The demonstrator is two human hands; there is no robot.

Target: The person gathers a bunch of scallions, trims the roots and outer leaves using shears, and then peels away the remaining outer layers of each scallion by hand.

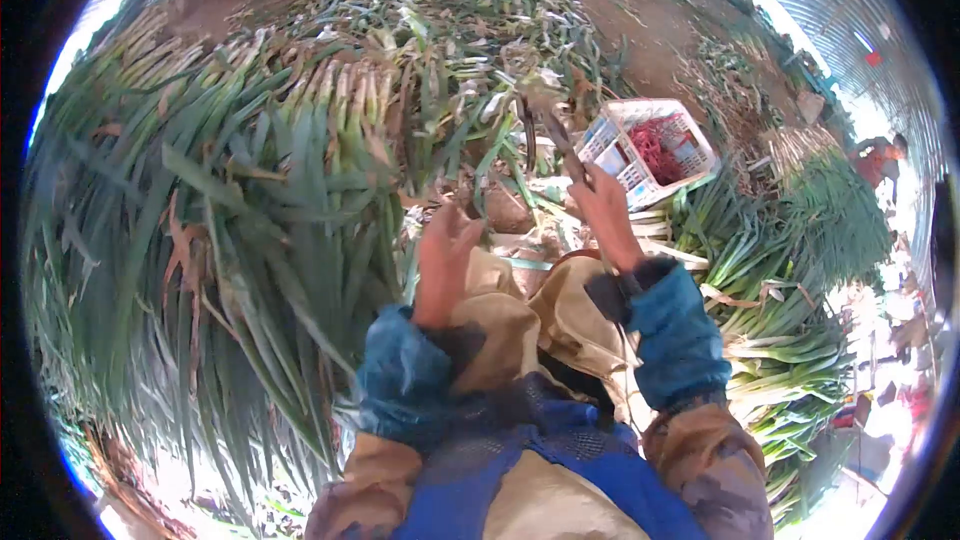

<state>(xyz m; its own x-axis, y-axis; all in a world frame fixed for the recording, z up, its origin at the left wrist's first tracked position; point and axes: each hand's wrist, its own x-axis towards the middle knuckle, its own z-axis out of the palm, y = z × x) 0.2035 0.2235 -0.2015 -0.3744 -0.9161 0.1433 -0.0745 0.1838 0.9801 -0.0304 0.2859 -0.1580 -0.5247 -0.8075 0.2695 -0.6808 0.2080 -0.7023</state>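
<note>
My right hand (606,215) is closed around a slim dark tool (558,135) that points up and away from me. Its kind is hard to make out, and its far end is blurred. A thin dark cord or hose runs down from near my right wrist. Over my lap, my left hand (443,255) has its fingers apart, with nothing visible in it. Left of that hand lies a large heap of long green onions (270,210), white ends away from me. Loose leaves and stalk scraps lie in front of both hands.
A white plastic crate (650,110) with red string or netting (660,148) stands beyond my right hand. More green onions (790,350) lie along my right side, with a bundle (825,190) farther back. Trimmed leaves (480,20) cover the brown ground (640,10) ahead.
</note>
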